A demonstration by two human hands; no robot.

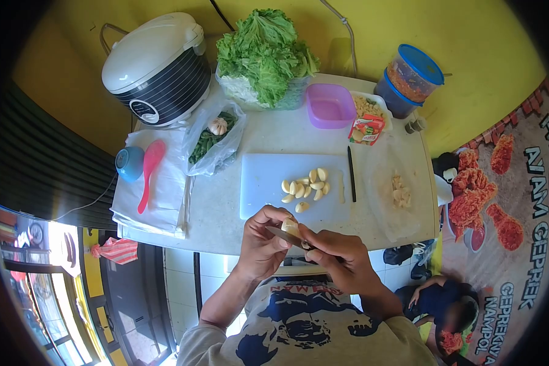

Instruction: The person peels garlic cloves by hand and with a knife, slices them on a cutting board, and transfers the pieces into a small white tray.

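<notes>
My left hand [263,239] is closed around a pale garlic clove [291,227], held between thumb and fingers just off the near edge of the cutting board. My right hand [341,255] grips a small knife [285,236], its blade pointing left against the clove and the left thumb. The knife's handle is mostly hidden by the right fingers. Beyond both hands, several peeled garlic cloves [317,178] lie on the white cutting board [262,174]. To the right, a clear plastic bag [381,207] carries pale scraps that look like garlic skins [400,192].
A thin black stick [351,174] lies right of the board. Behind are a rice cooker [165,73], lettuce [265,55], a purple tub [330,107] and blue-lidded containers [409,79]. Left sit a bag of greens [216,137] and a pink rice paddle [150,171]. Another person [445,305] sits lower right.
</notes>
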